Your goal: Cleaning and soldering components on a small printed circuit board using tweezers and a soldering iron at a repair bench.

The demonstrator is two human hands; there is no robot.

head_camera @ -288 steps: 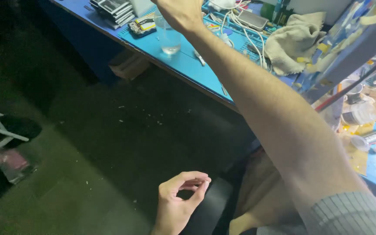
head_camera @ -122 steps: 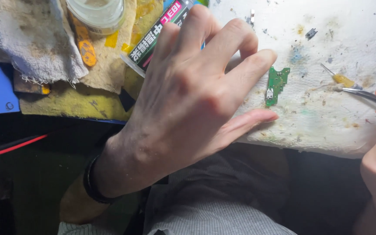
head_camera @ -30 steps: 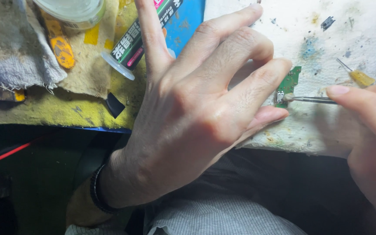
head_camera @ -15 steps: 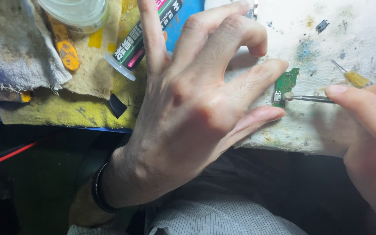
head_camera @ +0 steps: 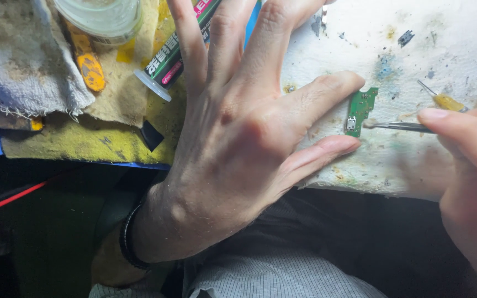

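Green and small, the circuit board [head_camera: 361,110] lies on the stained white pad [head_camera: 415,49], its long axis running near to far, tilted slightly right. Beside the board, the left hand [head_camera: 238,149] is spread flat, holding nothing, index fingertip at its edge. The right hand [head_camera: 470,182] pinches tweezers [head_camera: 398,126], their tip on the board.
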